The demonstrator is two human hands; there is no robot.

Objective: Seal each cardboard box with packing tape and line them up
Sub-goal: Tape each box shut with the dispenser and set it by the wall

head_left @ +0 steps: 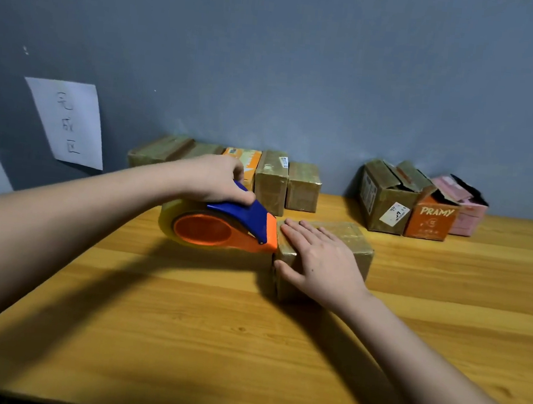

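Bench (182,339) edge nearest the camera, both forearms reaching in over it. Right hand (321,261) is lying flat on the brown box (348,241) mid-bench, fingers straight across the top, thumb running down the near face, pressing rather than gripping. Left hand (219,178) is wrapping its fingers round the blue handle of the tape dispenser (221,227), whose orange nose is touching the box's left top edge.

Looks like the cut or tear-off at the end of a strip.

Risks:
- Fingertips of the right hand are sitting just beside the dispenser's nose. If the cutter is there, a sideways jerk is putting them in its path.
- Box is only being held by downward pressure. A hard pull on the tape is likely sliding or tipping it.
- Tearing at an angle could be leaving a ragged or lifted tail on the side face, so the seal peels.
- Tape is glossy; can't tell whether the strip is fully pressed down.

Sealed row (270,176) is lining up by the wall, behind the dispenser. Open boxes (419,205) are waiting back right, well apart from it.
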